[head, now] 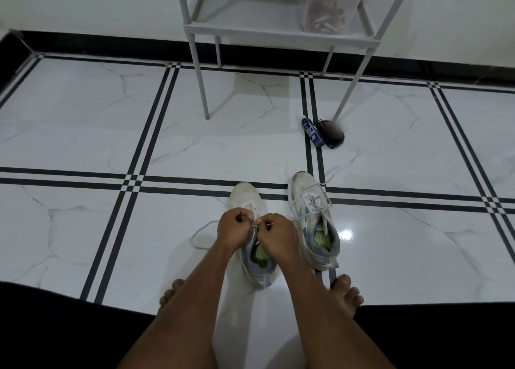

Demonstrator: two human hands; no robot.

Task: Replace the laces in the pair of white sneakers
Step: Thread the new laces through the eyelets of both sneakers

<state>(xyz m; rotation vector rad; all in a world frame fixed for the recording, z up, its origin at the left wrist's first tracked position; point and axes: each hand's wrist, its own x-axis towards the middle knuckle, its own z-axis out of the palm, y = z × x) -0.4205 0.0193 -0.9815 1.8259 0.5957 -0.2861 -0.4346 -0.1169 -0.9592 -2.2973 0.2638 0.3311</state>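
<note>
Gripping the lace [255,221] of the left sneaker [250,229] at its top eyelets, the left hand [232,229] and right hand [274,233] both have their fingers curled tight, pinching it between them above the tongue. That worn white shoe with grey heel and green insole stands on the tiled floor [83,229] just beside the still-laced right sneaker [313,218]. Print on the blue packet [312,132] beyond is too small to read.
</note>
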